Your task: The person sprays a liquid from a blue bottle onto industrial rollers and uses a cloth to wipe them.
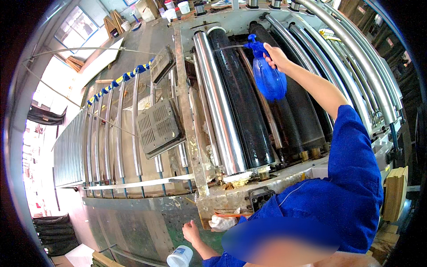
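Observation:
My right hand (275,58) is closed around the neck of a translucent blue spray bottle (269,80), with my arm stretched out over the machine's rollers. From the bottle's head a thin nozzle (231,46) points left across a wet-looking black roller (242,100). To the left of that roller lies a shiny chrome roller (218,98), and on its right is a dull black roller (302,111). My left hand (191,232) hangs low beside the machine, fingers curled, nothing visible in it. Close below it is a white plastic bucket (179,256).
A metal frame bar (189,115) separates these rollers from a bed of thin rollers (120,129) on the left. Two vented grey boxes (159,122) sit along it. White cloth (222,223) lies by the near frame edge. Curved pipes (356,49) run along the right.

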The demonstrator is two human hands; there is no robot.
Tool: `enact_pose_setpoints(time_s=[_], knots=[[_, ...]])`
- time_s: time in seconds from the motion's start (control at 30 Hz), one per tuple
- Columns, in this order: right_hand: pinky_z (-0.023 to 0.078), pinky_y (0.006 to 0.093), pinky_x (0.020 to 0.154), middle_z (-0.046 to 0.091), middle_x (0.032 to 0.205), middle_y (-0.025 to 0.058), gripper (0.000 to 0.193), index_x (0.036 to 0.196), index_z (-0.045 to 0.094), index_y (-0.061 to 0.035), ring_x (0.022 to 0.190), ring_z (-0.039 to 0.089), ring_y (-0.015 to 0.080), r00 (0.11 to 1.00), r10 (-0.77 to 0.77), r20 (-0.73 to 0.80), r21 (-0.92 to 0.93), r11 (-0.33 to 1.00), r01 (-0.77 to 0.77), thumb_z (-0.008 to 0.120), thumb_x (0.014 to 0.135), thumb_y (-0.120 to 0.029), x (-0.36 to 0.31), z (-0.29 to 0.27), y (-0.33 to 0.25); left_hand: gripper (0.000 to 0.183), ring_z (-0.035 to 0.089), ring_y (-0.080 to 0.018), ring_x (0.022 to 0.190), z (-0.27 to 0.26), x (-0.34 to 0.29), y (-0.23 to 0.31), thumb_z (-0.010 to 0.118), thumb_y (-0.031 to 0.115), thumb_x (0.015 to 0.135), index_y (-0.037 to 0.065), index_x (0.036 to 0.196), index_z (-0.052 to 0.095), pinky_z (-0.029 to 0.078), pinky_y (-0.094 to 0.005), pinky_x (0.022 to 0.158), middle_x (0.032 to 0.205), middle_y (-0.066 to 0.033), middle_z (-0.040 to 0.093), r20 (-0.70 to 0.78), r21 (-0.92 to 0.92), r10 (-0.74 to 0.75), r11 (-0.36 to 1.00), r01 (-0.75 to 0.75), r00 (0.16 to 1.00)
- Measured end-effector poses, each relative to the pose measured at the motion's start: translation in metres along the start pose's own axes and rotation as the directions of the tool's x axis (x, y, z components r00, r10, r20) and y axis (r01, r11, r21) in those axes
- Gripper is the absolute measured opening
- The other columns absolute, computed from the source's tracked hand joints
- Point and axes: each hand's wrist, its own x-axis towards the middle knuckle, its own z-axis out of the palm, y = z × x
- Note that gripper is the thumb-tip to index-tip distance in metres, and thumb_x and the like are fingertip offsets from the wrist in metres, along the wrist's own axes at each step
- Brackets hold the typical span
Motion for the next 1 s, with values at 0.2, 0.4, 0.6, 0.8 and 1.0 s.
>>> enact_pose_setpoints(time_s=[0.2, 0.4, 0.6, 0.8, 1.0], knots=[[0.029, 0.0246, 0.033, 0.042, 0.049, -0.002, 0.045, 0.067, 0.05, -0.0073, 0.036, 0.035, 0.0085, 0.995, -0.088, -0.037, 0.028, 0.996, 0.09, 0.043, 0.087, -0.047, 0.04, 0.003, -0.023, 0.025, 0.057, -0.0312, 0.08, -0.004, 0.0, -0.004, 0.057, 0.029, 0.083, 0.005, 0.083, 0.062, 0.045, -0.0423, 0.07, 0.083, -0.0122, 0.058, -0.127, -0.049, 0.078, 0.995, -0.085, 0.989], [0.029, 0.0257, 0.033, 0.043, 0.049, -0.0015, 0.043, 0.067, 0.05, -0.0069, 0.036, 0.035, 0.009, 0.992, -0.094, -0.083, 0.058, 0.993, 0.099, 0.043, 0.086, -0.045, 0.051, 0.011, -0.044, 0.024, 0.057, -0.0308, 0.079, -0.011, -0.001, 0.002, 0.057, 0.029, 0.083, 0.005, 0.082, 0.061, 0.045, -0.0424, 0.069, 0.083, -0.0121, 0.058, -0.148, -0.05, 0.053, 0.997, -0.061, 0.988], [0.028, 0.0254, 0.035, 0.042, 0.05, -0.0027, 0.042, 0.069, 0.05, -0.0073, 0.037, 0.034, 0.0077, 0.999, -0.006, -0.039, 0.01, 1.0, 0.007, 0.043, 0.086, -0.045, 0.037, 0.008, -0.024, 0.025, 0.057, -0.0309, 0.078, -0.006, -0.004, 0.004, 0.057, 0.029, 0.083, 0.005, 0.082, 0.061, 0.044, -0.0421, 0.068, 0.081, -0.0116, 0.057, -0.139, -0.019, 0.074, 0.997, -0.077, 0.988], [0.025, 0.0229, 0.033, 0.04, 0.05, -0.0045, 0.045, 0.073, 0.049, -0.0093, 0.035, 0.03, 0.0055, 0.994, 0.099, 0.037, -0.064, 0.993, -0.097, 0.042, 0.089, -0.051, -0.007, -0.002, 0.015, 0.025, 0.057, -0.0312, 0.077, -0.001, 0.0, 0.0, 0.057, 0.03, 0.083, 0.005, 0.082, 0.062, 0.045, -0.0425, 0.069, 0.081, -0.0118, 0.058, -0.128, -0.024, 0.094, 0.995, -0.098, 0.987], [0.026, 0.0228, 0.033, 0.04, 0.05, -0.0039, 0.046, 0.071, 0.047, -0.009, 0.035, 0.031, 0.0052, 0.968, 0.214, 0.131, -0.09, 0.975, -0.204, 0.039, 0.091, -0.049, -0.07, -0.015, 0.047, 0.025, 0.057, -0.0309, 0.078, -0.005, 0.002, 0.008, 0.057, 0.03, 0.083, 0.005, 0.083, 0.062, 0.045, -0.0427, 0.069, 0.08, -0.012, 0.059, -0.088, -0.003, 0.087, 0.996, -0.087, 0.992]])
